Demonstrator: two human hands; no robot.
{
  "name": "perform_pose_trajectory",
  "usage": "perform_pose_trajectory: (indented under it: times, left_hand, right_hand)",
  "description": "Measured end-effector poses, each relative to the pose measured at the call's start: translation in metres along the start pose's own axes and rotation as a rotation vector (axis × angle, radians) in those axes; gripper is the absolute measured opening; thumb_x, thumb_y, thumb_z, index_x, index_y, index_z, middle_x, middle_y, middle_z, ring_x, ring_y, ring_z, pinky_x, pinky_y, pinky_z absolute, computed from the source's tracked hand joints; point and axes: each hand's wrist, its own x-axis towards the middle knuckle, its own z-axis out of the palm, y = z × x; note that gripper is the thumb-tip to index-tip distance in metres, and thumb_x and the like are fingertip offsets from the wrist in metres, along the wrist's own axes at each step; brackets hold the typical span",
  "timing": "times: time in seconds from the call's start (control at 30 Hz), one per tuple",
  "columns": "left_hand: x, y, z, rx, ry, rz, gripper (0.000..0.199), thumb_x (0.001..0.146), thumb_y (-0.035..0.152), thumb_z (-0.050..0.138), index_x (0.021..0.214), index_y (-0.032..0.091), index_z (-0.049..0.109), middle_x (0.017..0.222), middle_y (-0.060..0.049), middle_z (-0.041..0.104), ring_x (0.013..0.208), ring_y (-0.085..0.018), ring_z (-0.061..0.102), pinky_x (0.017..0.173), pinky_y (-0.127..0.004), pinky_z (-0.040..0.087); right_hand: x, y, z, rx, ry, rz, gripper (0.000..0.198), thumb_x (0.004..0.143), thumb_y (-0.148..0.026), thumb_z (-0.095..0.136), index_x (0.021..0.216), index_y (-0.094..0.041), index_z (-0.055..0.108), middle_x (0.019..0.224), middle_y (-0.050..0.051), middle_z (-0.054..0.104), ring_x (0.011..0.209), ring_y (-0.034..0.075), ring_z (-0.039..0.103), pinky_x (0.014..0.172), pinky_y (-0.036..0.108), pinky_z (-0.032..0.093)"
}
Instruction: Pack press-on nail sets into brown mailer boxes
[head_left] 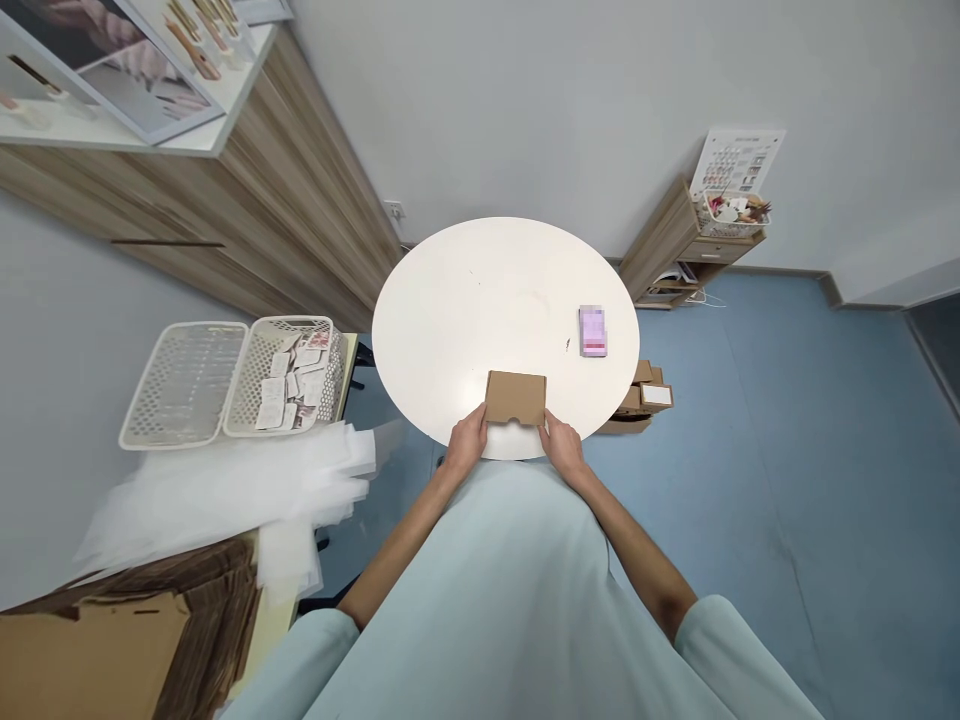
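Note:
A small brown cardboard box [516,396] with a closed lid lies at the near side of the round white table [465,290]. Its front edge, facing me, has a half-round notch. My left hand [468,438] grips the box's left front corner, fingers closed against its side. At the right front corner my right hand [562,442] holds it the same way. The undersides of both hands' fingers are partly hidden by the box. A pink and purple pack [592,332], its print blurred, lies on the right part of the table.
To the left, an open white basket [247,400] contains several small packets. White translucent sheets [262,490] and stacked flat cardboard [112,650] lie nearer me. More cardboard boxes [641,400] sit on the floor right of the table. A wooden cabinet [667,240] stands by the wall.

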Motion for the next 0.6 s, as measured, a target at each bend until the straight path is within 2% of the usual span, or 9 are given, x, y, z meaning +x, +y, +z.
perform_pose_trajectory:
  times: [0.1,0.2,0.33,0.47,0.6]
  left_hand:
    - [-0.002,0.004,0.003,0.049,-0.07,-0.095,0.041,0.101,0.015,0.043,0.132,0.026,0.067,0.091,-0.006,0.078,0.086,-0.03,0.075,0.086,-0.037,0.054]
    - [-0.002,0.006,0.007,0.064,-0.096,-0.143,0.04,0.095,0.014,0.048,0.128,0.025,0.069,0.086,-0.007,0.077,0.084,-0.031,0.074,0.083,-0.037,0.053]
    - [0.001,0.004,0.013,-0.031,-0.085,-0.186,0.039,0.09,0.02,0.059,0.128,0.026,0.07,0.1,-0.008,0.08,0.097,-0.032,0.075,0.087,-0.036,0.053]
    - [0.005,-0.002,0.017,-0.114,-0.062,-0.233,0.033,0.095,0.023,0.054,0.124,0.026,0.071,0.114,-0.008,0.08,0.107,-0.029,0.074,0.092,-0.035,0.054]
    - [0.01,-0.008,0.021,-0.118,-0.042,-0.259,0.036,0.095,0.02,0.055,0.126,0.025,0.071,0.118,-0.008,0.08,0.111,-0.028,0.074,0.096,-0.037,0.054]
  right_hand:
    - [0.001,0.003,0.006,0.011,-0.012,0.009,0.032,0.104,-0.019,0.051,0.134,-0.025,0.06,0.094,0.008,0.078,0.087,0.028,0.074,0.075,0.032,0.044]
    - [0.003,0.006,0.013,0.031,-0.014,0.019,0.03,0.101,-0.021,0.056,0.131,-0.024,0.062,0.093,0.009,0.078,0.087,0.029,0.074,0.073,0.031,0.043]
    - [0.006,0.011,0.019,0.11,-0.021,0.03,0.025,0.103,-0.031,0.057,0.126,-0.024,0.065,0.091,0.007,0.078,0.085,0.028,0.074,0.073,0.03,0.045]
    - [0.01,0.016,0.021,0.146,0.017,0.031,0.029,0.102,-0.019,0.052,0.125,-0.024,0.067,0.099,0.008,0.08,0.091,0.028,0.074,0.078,0.031,0.047]
    - [0.018,0.021,0.022,0.179,0.035,0.015,0.032,0.101,-0.013,0.051,0.123,-0.024,0.07,0.1,0.008,0.08,0.093,0.028,0.074,0.079,0.032,0.048]
